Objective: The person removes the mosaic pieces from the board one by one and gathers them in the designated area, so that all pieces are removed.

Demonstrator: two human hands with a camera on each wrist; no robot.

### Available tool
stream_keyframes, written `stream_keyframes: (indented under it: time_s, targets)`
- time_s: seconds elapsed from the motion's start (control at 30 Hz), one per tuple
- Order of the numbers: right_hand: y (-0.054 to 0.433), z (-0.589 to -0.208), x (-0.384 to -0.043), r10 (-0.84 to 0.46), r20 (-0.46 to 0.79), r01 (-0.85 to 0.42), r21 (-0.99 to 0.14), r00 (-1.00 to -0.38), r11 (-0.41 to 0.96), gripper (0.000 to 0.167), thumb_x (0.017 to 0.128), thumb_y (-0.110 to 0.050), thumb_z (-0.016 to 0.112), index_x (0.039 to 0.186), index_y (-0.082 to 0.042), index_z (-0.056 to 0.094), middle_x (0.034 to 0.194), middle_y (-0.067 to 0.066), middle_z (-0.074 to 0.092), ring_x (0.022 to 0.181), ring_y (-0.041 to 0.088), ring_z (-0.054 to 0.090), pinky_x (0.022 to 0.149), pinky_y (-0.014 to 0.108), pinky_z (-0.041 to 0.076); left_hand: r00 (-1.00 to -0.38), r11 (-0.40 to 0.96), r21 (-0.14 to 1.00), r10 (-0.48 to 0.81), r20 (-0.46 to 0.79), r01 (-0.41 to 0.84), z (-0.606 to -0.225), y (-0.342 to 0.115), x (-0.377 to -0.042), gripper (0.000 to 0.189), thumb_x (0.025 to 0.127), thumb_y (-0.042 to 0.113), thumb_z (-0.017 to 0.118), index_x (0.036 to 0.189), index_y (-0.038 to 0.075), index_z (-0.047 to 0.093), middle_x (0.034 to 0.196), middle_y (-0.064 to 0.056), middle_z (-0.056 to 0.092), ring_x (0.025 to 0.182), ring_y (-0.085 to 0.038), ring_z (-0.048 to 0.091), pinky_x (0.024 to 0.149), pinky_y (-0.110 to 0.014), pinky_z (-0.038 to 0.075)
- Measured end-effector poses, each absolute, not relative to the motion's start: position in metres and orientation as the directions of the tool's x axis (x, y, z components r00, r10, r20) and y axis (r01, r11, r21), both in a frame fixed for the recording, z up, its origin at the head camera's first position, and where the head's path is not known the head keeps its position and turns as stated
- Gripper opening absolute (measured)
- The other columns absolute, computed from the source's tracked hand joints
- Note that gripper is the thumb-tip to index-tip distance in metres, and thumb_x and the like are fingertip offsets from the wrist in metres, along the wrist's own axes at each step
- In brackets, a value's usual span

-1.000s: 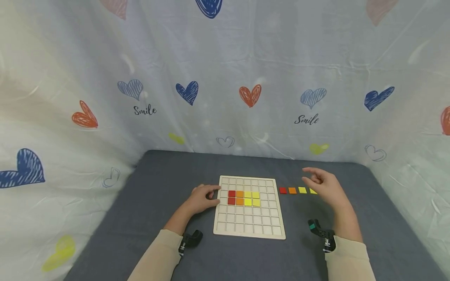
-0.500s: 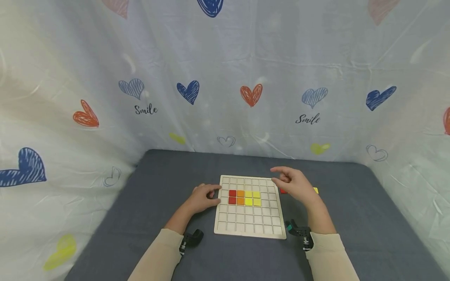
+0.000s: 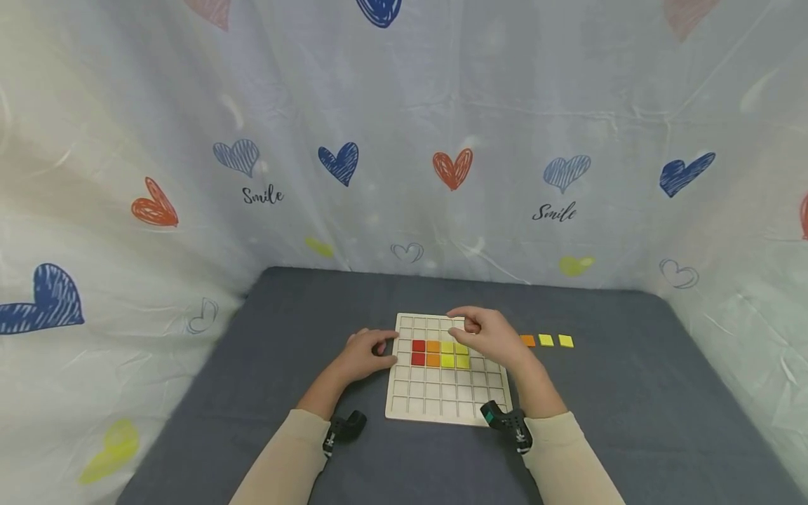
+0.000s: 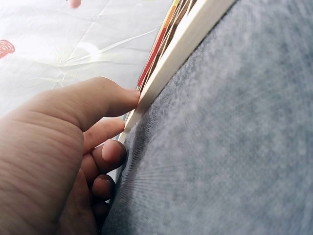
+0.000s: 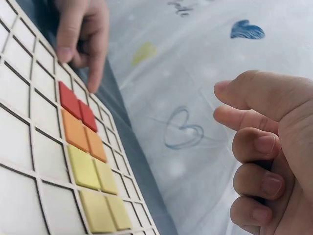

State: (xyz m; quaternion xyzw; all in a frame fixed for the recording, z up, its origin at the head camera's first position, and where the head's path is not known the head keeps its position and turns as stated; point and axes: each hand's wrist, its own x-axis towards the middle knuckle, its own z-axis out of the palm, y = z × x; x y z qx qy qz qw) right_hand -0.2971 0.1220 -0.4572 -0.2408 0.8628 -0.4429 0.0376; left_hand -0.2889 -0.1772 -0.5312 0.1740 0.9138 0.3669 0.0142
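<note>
Leftward comes the right hand (image 3: 489, 337): it was over the loose row, and now it hangs above the far right part of the gridded wooden board (image 3: 432, 408). Its thumb and index tips stand apart with nothing between them, the other fingers folded in. So it has crossed over without a tile, as far as I can tell, and the pattern on the board is unchanged. Meanwhile the left hand (image 3: 362, 358) hasn't budged, thumb and index spread apart and touching the board's left edge, which I'd guess steadies it.

Seated in the grid are two rows side by side, each running red tile (image 3: 419, 346), orange tile (image 3: 433, 346), then two yellow tiles (image 3: 447, 361). Right of the board, on the dark grey cloth (image 3: 303, 301), lie a loose orange tile (image 3: 527, 340) and two loose yellow tiles (image 3: 546, 340); the red one seen there earlier is now hidden by the right hand.

That hand and forearm also cover several right-hand cells. Behind hangs a white curtain (image 3: 379, 91) printed with hearts.
</note>
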Motion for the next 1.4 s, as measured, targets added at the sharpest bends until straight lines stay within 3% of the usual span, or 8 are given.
stream_keyframes:
  time_s: [0.3,0.6,0.77,0.87,1.0,1.13,1.23,1.4]
  targets:
    - [0.093,-0.471,-0.295,-0.424,0.081,-0.335,-0.75,-0.902,0.57,0.041,0.096,-0.026,0.075,0.132,-0.007,0.07,0.059,-0.004,0.035,0.051,0.014,0.03,0.053,0.03,0.032,-0.941,0.67,0.679,0.325,0.093,0.299,-0.53,-0.177,-0.29,0.046,0.092,0.025,0.079,0.135,0.012,0.068,0.072,0.006,0.047,0.075,-0.015,0.038,0.085,-0.044,0.026]
    - [0.071,-0.487,-0.293,-0.426,0.022,-0.347,-0.616,-0.905,0.707,0.04,0.097,-0.027,0.073,0.133,-0.009,0.07,0.059,-0.003,0.047,0.05,0.012,0.036,0.051,0.03,0.03,-0.943,0.684,0.668,0.322,0.086,0.294,-0.529,-0.177,-0.291,0.046,0.092,0.026,0.078,0.135,0.012,0.068,0.072,0.006,0.048,0.073,-0.014,0.038,0.084,-0.043,0.028]
    - [0.065,-0.497,-0.291,-0.452,0.019,-0.389,-0.54,-0.892,0.746,0.041,0.099,-0.027,0.07,0.134,-0.008,0.068,0.092,0.007,0.072,0.077,0.021,0.064,0.067,0.038,0.05,-0.939,0.689,0.659,0.332,0.084,0.303,-0.531,-0.177,-0.292,0.047,0.092,0.026,0.078,0.136,0.013,0.068,0.072,0.006,0.048,0.073,-0.014,0.038,0.084,-0.042,0.028]
    - [0.062,-0.502,-0.29,-0.461,0.043,-0.418,-0.501,-0.887,0.758,0.038,0.099,-0.025,0.069,0.133,-0.006,0.069,0.117,0.009,0.072,0.098,0.025,0.069,0.083,0.043,0.054,-0.937,0.683,0.661,0.336,0.092,0.31,-0.532,-0.177,-0.292,0.047,0.091,0.026,0.078,0.135,0.012,0.068,0.072,0.006,0.048,0.074,-0.014,0.038,0.083,-0.042,0.028]
    - [0.059,-0.504,-0.288,-0.448,0.066,-0.419,-0.492,-0.892,0.763,0.035,0.1,-0.02,0.068,0.131,-0.005,0.07,0.088,0.006,0.071,0.066,0.018,0.057,0.062,0.035,0.046,-0.937,0.682,0.661,0.335,0.098,0.312,-0.532,-0.177,-0.292,0.046,0.091,0.026,0.078,0.134,0.013,0.068,0.072,0.006,0.048,0.073,-0.014,0.038,0.084,-0.042,0.028]
    - [0.057,-0.505,-0.288,-0.427,0.08,-0.406,-0.505,-0.901,0.762,0.034,0.1,-0.016,0.067,0.13,-0.003,0.07,0.058,-0.003,0.048,0.05,0.011,0.03,0.049,0.03,0.025,-0.939,0.69,0.654,0.331,0.095,0.309,-0.533,-0.178,-0.292,0.046,0.091,0.027,0.078,0.134,0.013,0.068,0.071,0.007,0.048,0.073,-0.014,0.038,0.084,-0.042,0.028]
    - [0.056,-0.505,-0.288,-0.42,0.087,-0.401,-0.519,-0.903,0.755,0.033,0.1,-0.015,0.066,0.13,-0.002,0.07,0.054,-0.006,0.043,0.047,0.01,0.028,0.047,0.028,0.022,-0.939,0.691,0.653,0.331,0.096,0.31,-0.533,-0.178,-0.292,0.046,0.091,0.026,0.078,0.134,0.013,0.068,0.071,0.007,0.048,0.073,-0.013,0.038,0.084,-0.042,0.028]
    - [0.054,-0.507,-0.289,-0.386,0.1,-0.373,-0.56,-0.917,0.74,0.03,0.097,-0.014,0.069,0.125,-0.004,0.072,0.062,-0.004,0.055,0.05,0.01,0.04,0.047,0.028,0.03,-0.937,0.684,0.658,0.335,0.101,0.316,-0.532,-0.177,-0.292,0.045,0.092,0.026,0.078,0.134,0.013,0.069,0.072,0.007,0.048,0.073,-0.013,0.038,0.084,-0.041,0.028]
